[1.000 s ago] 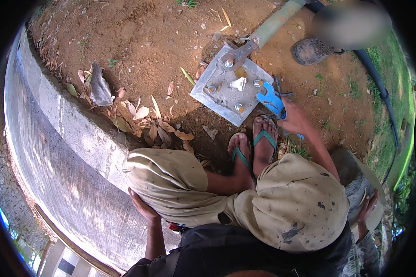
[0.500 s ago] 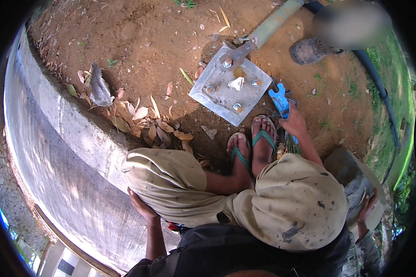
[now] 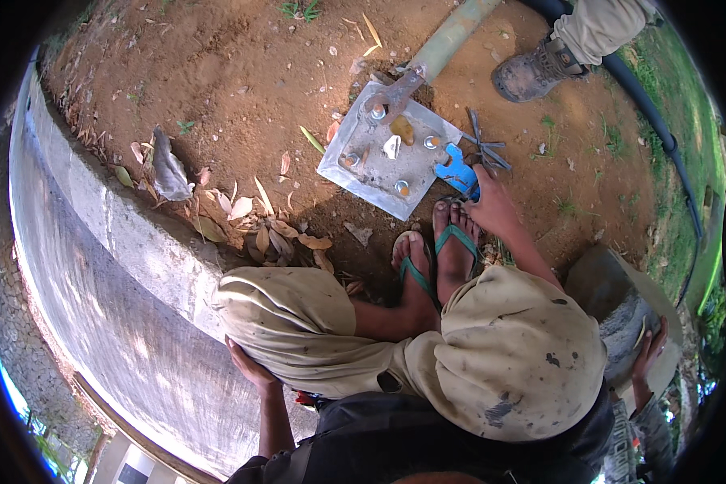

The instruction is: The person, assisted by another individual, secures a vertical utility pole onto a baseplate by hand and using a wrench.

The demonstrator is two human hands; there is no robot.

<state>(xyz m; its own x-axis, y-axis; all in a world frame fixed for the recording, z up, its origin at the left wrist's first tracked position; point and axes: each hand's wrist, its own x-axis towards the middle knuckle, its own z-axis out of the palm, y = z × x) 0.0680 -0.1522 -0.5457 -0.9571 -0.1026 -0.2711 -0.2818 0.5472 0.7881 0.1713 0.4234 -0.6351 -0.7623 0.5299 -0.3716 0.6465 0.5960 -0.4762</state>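
Note:
My right hand (image 3: 492, 202) is closed around a blue wrench (image 3: 456, 171), whose open jaw rests over the right lower edge of a grey metal plate (image 3: 383, 181). Several bolts with nuts, among them one bolt (image 3: 402, 188) near the wrench, stand up from this plate. A white lump (image 3: 392, 147) and a brown patch lie at its middle. At the plate's far corner, a rusty spanner-like end (image 3: 395, 93) sits at a bolt, joined to a greenish pipe (image 3: 457, 36). My left hand (image 3: 254, 367) lies flat along the outside of my left knee, its fingers partly hidden.
Dark crossed metal rods (image 3: 484, 147) lie right of the plate. Another person's boot (image 3: 532, 74) stands beyond, near a black hose (image 3: 649, 113). Someone's hand (image 3: 649, 351) touches a grey block (image 3: 613, 310) at right. A concrete ledge (image 3: 137, 218) curves along the left, beside dry leaves (image 3: 278, 242).
My right hand has brought the blue wrench left, from beside the plate to over its edge. The crossed rods now show. The view has shifted slightly; my left hand stays at the knee.

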